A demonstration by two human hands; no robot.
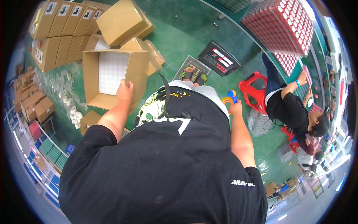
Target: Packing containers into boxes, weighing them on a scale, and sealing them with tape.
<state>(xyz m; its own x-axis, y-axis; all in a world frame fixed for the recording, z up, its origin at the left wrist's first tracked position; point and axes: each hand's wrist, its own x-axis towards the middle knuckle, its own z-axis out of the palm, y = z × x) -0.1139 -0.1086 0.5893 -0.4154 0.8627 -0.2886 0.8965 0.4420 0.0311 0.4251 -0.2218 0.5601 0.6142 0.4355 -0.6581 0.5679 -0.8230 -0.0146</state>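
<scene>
- Our left hand [124, 90] gripped the flap edge of the open cardboard box [112, 76], fingers clenched on the cardboard.
- That box sat on the green floor [186, 30], white foam lining inside, more closed cartons [61, 26] stacked behind.
- Our right hand [235, 107] held a tape dispenser [229, 98], orange and blue, fingers probably wrapped around it; view partly blocked.
- A black scale [219, 58] lay beyond our feet.
</scene>
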